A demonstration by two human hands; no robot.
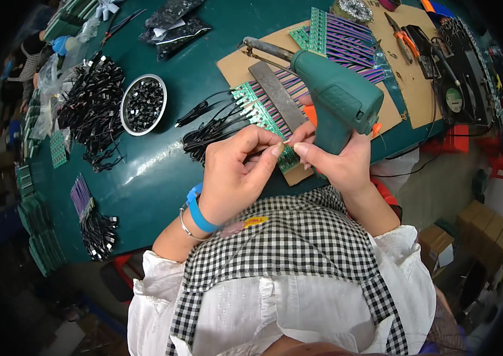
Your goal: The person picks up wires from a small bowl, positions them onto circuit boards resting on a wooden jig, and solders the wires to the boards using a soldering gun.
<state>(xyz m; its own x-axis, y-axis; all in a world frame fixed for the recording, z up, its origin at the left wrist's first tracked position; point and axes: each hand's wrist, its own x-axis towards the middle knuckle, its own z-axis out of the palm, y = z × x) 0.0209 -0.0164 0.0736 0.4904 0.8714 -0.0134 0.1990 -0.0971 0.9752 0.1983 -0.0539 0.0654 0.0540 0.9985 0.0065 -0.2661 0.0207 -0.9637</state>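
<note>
My right hand is wrapped round the handle of a green soldering gun, its metal tip pointing up and left. The thumb and fingertips of that hand also reach toward my left hand. My left thumb and forefinger are pinched together on something small and pale, too small to name. Just beyond the fingertips lies a row of green circuit boards with black cables on their left side. Across the coloured wires on their right rests a flat grey metal bar.
A white bowl of small black parts stands on the green table, beside a heap of black cables. More boards with wires lie at the back on cardboard. Orange-handled pliers sit far right; a wire bundle near left.
</note>
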